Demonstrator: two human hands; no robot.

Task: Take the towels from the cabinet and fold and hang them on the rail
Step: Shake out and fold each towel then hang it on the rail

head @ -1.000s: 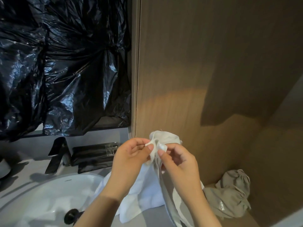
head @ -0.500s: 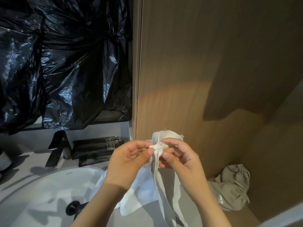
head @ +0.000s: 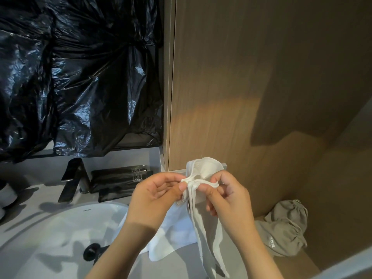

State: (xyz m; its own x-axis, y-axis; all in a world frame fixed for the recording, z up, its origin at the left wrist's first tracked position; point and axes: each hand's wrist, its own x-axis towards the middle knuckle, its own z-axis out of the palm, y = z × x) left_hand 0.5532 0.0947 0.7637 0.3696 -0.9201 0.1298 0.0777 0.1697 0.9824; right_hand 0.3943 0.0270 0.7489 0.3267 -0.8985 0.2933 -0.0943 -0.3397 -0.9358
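Hands — left hand (head: 159, 193) and right hand (head: 225, 195) — pinch the white towel's (head: 203, 222) bunched hem above the countertop (head: 181, 264).

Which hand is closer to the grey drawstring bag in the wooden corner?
Right. The right hand is just left of the grey bag, with a gap between them. The left hand is farther left, on the other side of the white towel that both hands pinch.
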